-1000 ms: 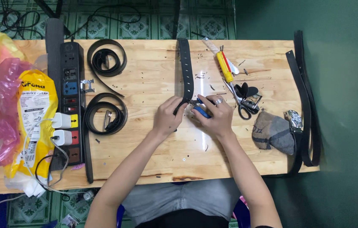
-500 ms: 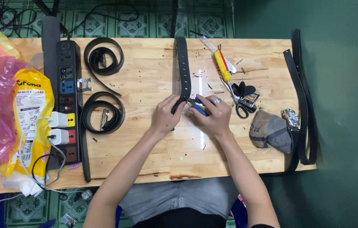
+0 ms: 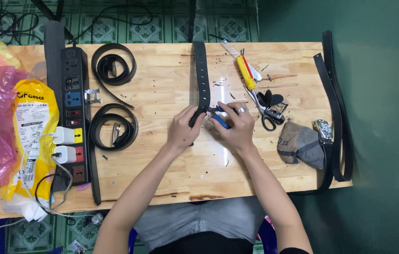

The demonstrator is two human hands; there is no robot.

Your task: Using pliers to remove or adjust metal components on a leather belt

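A black belt strap [image 3: 201,75] with punched holes lies lengthwise across the middle of the wooden table [image 3: 171,169]. My left hand [image 3: 184,130] pinches the strap's near end against the tabletop. My right hand [image 3: 234,126], wearing a ring, grips a blue-handled tool [image 3: 220,121] whose tip meets that same strap end. Both hands touch each other over the strap end, which hides the tool's jaws.
Two coiled black belts [image 3: 113,70] [image 3: 113,127] lie left of centre beside a black power strip [image 3: 73,113] with white chargers plugged in. Right of the hands: yellow-handled screwdriver [image 3: 245,72], scissors [image 3: 261,109], grey pouch [image 3: 300,144], a long belt [image 3: 336,108] at the table edge. Plastic bags [image 3: 16,122] fill the left end.
Both hands stay on the strap end. The view has shifted very slightly; nothing else on the table has moved.
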